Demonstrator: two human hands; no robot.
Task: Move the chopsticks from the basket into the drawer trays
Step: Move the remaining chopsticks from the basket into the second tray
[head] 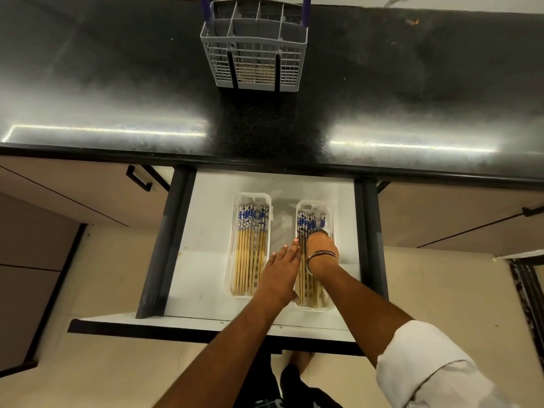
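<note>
Both hands (297, 260) apparently on right tray's chopsticks (307, 223)

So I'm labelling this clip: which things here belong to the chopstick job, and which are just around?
Job: basket, left tray, right tray, chopsticks, drawer, left hand, right hand.
Around: countertop, cabinet handle, bracelet.

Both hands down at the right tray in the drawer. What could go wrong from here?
1. The right hand lies on the chopsticks in the right tray; a rough push could cross them or tip one over the rim.
2. The left hand presses straight-fingered on that tray's left wall, so the light tray might slide on the drawer floor toward the left tray.
</note>
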